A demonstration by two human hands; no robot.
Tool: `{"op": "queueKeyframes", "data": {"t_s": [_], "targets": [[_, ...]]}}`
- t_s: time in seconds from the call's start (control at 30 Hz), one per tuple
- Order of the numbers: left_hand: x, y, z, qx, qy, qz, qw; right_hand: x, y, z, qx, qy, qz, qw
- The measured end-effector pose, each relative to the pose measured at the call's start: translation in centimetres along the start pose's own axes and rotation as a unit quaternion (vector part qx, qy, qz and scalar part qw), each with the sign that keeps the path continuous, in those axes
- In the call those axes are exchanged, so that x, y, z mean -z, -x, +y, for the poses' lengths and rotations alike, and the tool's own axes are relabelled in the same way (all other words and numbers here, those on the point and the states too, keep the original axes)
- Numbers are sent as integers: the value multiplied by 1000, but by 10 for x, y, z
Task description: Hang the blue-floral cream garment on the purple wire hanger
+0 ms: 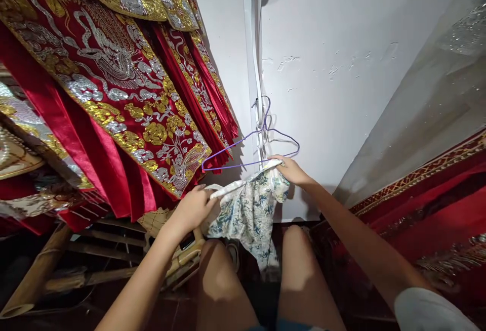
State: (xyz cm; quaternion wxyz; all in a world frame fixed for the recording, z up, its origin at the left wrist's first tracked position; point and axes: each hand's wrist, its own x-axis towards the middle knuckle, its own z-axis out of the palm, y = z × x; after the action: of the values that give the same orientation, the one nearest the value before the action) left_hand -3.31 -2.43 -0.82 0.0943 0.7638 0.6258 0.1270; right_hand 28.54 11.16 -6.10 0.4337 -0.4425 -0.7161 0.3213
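A white garment with a blue and green floral print hangs between my two hands, over the gap between the knees. My left hand is closed on its upper left edge. With fingers pinched, my right hand grips the upper right edge. Just above the cloth is a purple hanger, its hook up by a pale vertical strip on the wall. The hanger's lower bar runs close to the right hand's fingertips; whether they touch it I cannot tell. Part of the garment's left side lies behind the left hand.
Red embroidered satin costumes with gold and silver sequins hang at the left. Below them stands a bamboo frame. A white wall rises ahead. Red trimmed fabric is at the right, behind what looks like a clear sheet.
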Motion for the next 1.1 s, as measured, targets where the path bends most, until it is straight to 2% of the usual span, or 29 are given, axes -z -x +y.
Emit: {"op": "queueKeyframes", "data": {"t_s": [0.07, 0.17, 0.23, 0.33, 0.4, 0.57, 0.63, 0.67, 0.73, 0.8, 0.87, 1.0, 1.07, 1.1], "targets": [[7, -3, -2, -18, 29, 63, 997, 1, 6, 7, -11, 8, 14, 1000], [17, -11, -1, -43, 72, 158, 984, 17, 22, 7, -15, 26, 30, 999], [24, -17, 4, -77, 97, 178, 976, 30, 34, 1, -13, 46, 38, 998], [34, -27, 14, -147, 100, 137, 974, 44, 46, -9, -14, 71, 76, 994], [37, -31, 17, -168, 72, 96, 979, 48, 50, -14, -16, 70, 98, 993], [30, -20, 0, -137, 5, -41, 990, 43, 54, -16, -17, 56, 92, 994], [29, -13, -10, -115, -2, -57, 992, 40, 56, -16, -26, 47, 63, 997], [30, -11, -13, -107, 0, -40, 993, 39, 57, -16, -33, 39, 49, 997], [37, -10, -13, -98, 16, 37, 994, 36, 58, -18, -47, 23, 38, 998], [45, -17, -3, -105, 49, 118, 986, 34, 60, -21, -50, 13, 48, 998], [52, -30, 15, -123, 94, 174, 973, 30, 62, -25, -46, 12, 48, 998], [52, -64, 48, -176, 162, 203, 950, 26, 73, -31, -3, -7, 5, 1000], [48, -78, 54, -180, 187, 194, 946, 31, 81, -31, -10, -30, 17, 999], [46, -82, 54, -174, 210, 184, 944, 37, 84, -30, -23, -46, 47, 998]]}}
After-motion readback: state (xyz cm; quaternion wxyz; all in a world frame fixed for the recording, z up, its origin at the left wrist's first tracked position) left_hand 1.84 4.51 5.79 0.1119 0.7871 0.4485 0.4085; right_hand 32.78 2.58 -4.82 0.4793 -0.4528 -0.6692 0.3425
